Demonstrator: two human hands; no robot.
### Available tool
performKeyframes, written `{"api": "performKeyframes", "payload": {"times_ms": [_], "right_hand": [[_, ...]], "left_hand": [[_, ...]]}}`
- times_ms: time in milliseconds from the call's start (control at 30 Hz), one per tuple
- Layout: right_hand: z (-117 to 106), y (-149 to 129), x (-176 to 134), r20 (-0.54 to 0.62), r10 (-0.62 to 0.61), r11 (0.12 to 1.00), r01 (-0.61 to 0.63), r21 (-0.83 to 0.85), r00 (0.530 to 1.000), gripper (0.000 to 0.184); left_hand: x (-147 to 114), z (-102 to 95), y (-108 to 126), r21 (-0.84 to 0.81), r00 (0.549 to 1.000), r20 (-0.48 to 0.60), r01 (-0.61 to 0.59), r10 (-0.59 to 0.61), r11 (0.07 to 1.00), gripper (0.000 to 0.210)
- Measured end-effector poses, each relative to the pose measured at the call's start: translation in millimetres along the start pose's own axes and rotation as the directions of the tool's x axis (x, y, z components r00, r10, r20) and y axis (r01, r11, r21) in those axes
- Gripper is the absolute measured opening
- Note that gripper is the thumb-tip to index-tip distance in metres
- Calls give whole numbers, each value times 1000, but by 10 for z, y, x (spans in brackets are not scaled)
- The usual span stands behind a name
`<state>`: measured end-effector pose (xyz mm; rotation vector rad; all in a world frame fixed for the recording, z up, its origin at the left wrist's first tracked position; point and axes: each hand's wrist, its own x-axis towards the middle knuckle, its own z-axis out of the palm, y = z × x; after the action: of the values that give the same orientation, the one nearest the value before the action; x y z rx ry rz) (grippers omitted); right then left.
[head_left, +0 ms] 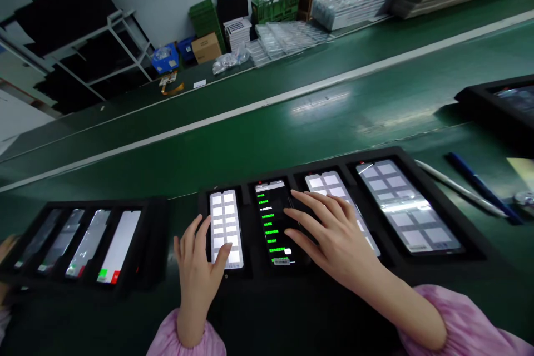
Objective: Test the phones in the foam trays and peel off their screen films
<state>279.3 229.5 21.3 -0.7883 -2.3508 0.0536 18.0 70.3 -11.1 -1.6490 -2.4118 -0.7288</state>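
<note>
Several lit smartphones lie face up in the slots of a black foam tray point(400, 267). Beside the leftmost smartphone point(226, 222), which shows white and grey blocks, my left hand point(198, 258) has its fingers apart, the thumb over the screen's lower right. My right hand point(334, 233) is spread, its fingertips at the right edge of the second smartphone point(271, 228), which shows green lines of text on black. That hand partly covers the third smartphone point(321, 182). The rightmost smartphone point(409, 206) shows grey blocks and a light reflection. Neither hand grips anything.
Another black tray point(146, 245) with several phones is at left, with another person's hand point(8, 247) at its edge. A white cable point(459, 186) and a blue pen point(479, 183) lie right. A green conveyor belt point(208, 139) runs behind; stacked plastic trays point(350, 3) stand beyond.
</note>
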Motion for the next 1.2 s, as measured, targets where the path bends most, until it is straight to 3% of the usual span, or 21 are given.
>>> {"api": "performKeyframes", "payload": {"times_ms": [233, 267, 367, 400, 433, 500, 533, 633, 767, 1033, 1100, 1200], "right_hand": [[32, -101, -222, 37, 57, 998, -56, -21, 998, 31], [64, -136, -218, 44, 79, 996, -77, -49, 996, 38], [186, -210, -118, 79, 141, 984, -132, -117, 987, 79], [221, -212, -68, 87, 150, 983, -140, -118, 985, 84], [246, -202, -19, 82, 155, 983, -146, -110, 985, 74], [252, -151, 53, 23, 150, 986, -148, -74, 988, 28], [233, -118, 68, -16, 135, 990, -136, -44, 991, 13], [121, -30, 36, -89, 85, 996, -82, 41, 992, 22], [29, -5, -44, 17, 48, 998, -48, 37, 999, 26], [184, -155, 65, 105, 51, 996, -43, -84, 993, 34], [82, -82, 45, 110, 68, 992, -55, -113, 992, 35], [-248, 276, -56, 38, 115, 988, -110, -112, 993, 34]], "left_hand": [[7, -3, 10, -3, 1000, 16, 4, -3, 1000, 59], [10, -6, 13, -1, 1000, 17, 3, -3, 1000, 59], [16, -14, 15, 6, 1000, 18, -4, 4, 1000, 58], [17, -17, 15, 7, 1000, 17, -7, 6, 1000, 58], [17, -19, 14, 6, 1000, 15, -11, 10, 1000, 58], [17, -23, 14, -1, 1000, 13, -17, 17, 1000, 57], [17, -25, 15, -4, 1000, 12, -19, 19, 1000, 56], [18, -31, 27, -20, 999, 20, -27, 27, 999, 55], [23, -43, 39, -45, 999, 17, -31, 32, 999, 56], [19, -49, 38, -44, 999, 26, -26, 27, 999, 55], [8, -53, 44, -43, 999, 9, -37, 37, 998, 56], [-8, -55, 24, -54, 1000, -8, -24, 24, 998, 58]]}}
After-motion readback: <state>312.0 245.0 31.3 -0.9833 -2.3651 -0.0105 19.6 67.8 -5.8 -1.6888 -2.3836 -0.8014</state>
